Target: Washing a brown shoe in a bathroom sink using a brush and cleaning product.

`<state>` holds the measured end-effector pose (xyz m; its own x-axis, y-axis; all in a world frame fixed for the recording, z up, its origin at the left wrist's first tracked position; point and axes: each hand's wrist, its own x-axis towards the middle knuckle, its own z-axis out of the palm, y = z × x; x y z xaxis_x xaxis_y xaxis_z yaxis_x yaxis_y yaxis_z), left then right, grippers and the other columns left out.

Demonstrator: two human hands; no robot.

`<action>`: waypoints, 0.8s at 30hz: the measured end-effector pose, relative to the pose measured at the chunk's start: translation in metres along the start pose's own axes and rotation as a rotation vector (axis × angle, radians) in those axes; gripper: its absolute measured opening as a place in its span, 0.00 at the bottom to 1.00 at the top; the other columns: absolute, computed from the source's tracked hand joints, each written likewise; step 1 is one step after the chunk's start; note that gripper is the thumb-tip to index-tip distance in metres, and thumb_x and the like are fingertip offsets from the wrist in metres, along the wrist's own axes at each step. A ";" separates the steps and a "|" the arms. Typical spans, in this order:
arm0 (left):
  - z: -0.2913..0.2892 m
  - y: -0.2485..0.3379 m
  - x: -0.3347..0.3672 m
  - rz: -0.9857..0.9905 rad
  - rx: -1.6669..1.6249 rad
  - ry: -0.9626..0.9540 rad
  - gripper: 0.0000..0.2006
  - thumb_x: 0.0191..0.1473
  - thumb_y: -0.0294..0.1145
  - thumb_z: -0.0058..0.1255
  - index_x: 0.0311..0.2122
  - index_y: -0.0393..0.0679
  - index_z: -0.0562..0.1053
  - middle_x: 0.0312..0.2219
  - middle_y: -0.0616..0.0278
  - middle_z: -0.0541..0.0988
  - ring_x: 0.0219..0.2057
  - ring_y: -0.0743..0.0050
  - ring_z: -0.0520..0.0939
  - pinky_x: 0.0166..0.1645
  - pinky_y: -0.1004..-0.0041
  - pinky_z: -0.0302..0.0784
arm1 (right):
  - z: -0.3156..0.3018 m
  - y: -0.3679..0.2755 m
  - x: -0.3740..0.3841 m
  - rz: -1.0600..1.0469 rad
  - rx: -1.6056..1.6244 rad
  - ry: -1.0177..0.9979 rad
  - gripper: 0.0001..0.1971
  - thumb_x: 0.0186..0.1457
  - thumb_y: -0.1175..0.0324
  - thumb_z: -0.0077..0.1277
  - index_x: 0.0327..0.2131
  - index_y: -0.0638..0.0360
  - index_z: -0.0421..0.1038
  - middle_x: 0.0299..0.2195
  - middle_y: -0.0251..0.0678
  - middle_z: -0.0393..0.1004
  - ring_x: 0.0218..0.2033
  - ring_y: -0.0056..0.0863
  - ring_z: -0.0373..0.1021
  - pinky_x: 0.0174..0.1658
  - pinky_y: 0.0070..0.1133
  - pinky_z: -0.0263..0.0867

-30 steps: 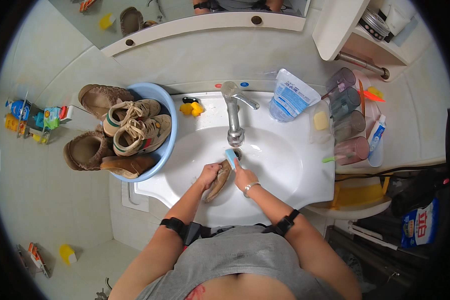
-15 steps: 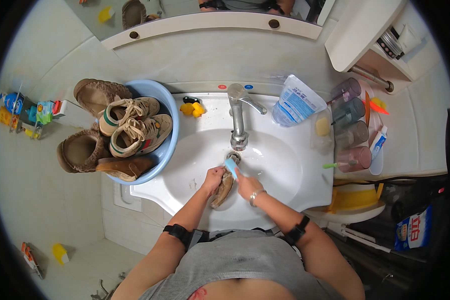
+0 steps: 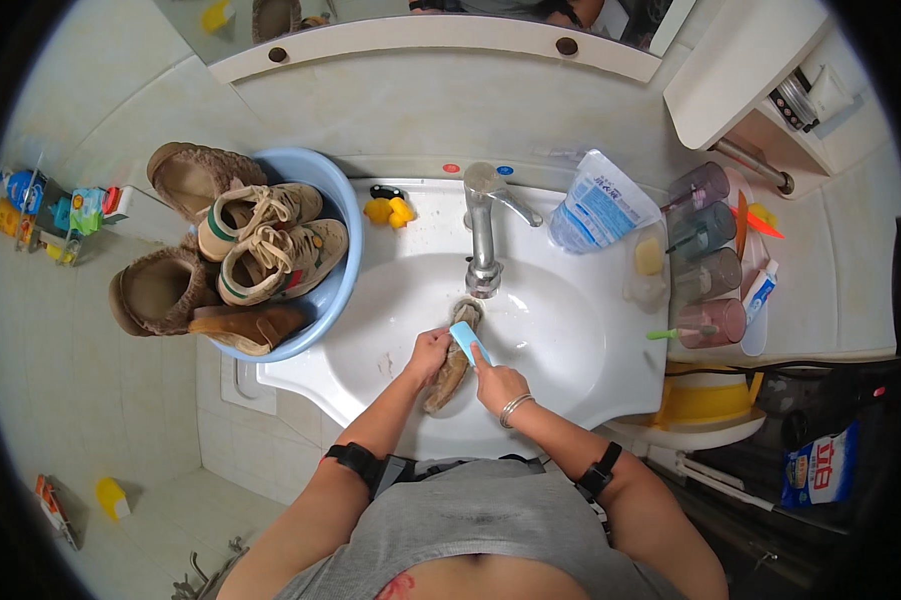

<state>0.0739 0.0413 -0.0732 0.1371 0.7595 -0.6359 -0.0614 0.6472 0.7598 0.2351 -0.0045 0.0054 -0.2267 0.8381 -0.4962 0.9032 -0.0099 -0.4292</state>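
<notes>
A brown shoe [image 3: 447,386] lies tilted in the white sink [image 3: 370,320], its far end beside the drain under the faucet [image 3: 482,235]. My left hand [image 3: 429,356] is closed on the shoe's left side, holding it against the bowl. In my right hand [image 3: 501,387] is a light blue brush [image 3: 467,341], its head against the shoe's upper part. The bristles are hidden beneath the brush back. Part of the shoe is covered by my hands and the brush.
A blue basin [image 3: 349,285] at the left holds laced beige sneakers [image 3: 288,258], fluffy-trimmed brown shoes [image 3: 160,288] and another brown shoe [image 3: 250,328]. Yellow rubber ducks [image 3: 389,211], a blue-white pouch [image 3: 602,208] and several cups [image 3: 715,325] stand round the sink.
The view has shifted slightly. The brush has turned a little in my right hand and shows more of its back. My left hand keeps its grip on the shoe.
</notes>
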 end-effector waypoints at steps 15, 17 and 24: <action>-0.038 -0.003 0.012 -0.090 0.116 0.182 0.14 0.54 0.37 0.44 0.39 0.39 0.74 0.24 0.64 0.76 0.21 0.76 0.73 0.25 0.74 0.71 | -0.005 -0.010 -0.028 -0.224 0.207 -0.126 0.27 0.56 0.61 0.36 0.60 0.43 0.47 0.21 0.44 0.73 0.21 0.43 0.71 0.28 0.36 0.67; -0.025 0.018 0.003 -0.137 0.134 0.155 0.14 0.54 0.37 0.44 0.39 0.39 0.74 0.24 0.63 0.76 0.21 0.76 0.73 0.25 0.74 0.71 | -0.001 0.001 -0.021 -0.191 0.124 -0.106 0.27 0.56 0.62 0.36 0.60 0.41 0.46 0.21 0.44 0.73 0.21 0.42 0.71 0.28 0.36 0.67; -0.039 0.012 0.025 -0.150 0.226 0.012 0.21 0.54 0.45 0.40 0.41 0.38 0.74 0.30 0.58 0.76 0.30 0.70 0.76 0.38 0.70 0.70 | -0.003 0.030 0.054 0.030 0.132 0.039 0.24 0.58 0.61 0.35 0.58 0.37 0.50 0.29 0.49 0.73 0.30 0.47 0.70 0.35 0.37 0.65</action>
<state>0.0376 0.0706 -0.0851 0.1161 0.6575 -0.7444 0.1812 0.7229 0.6668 0.2514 0.0425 -0.0325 -0.1838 0.8569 -0.4816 0.8527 -0.1047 -0.5118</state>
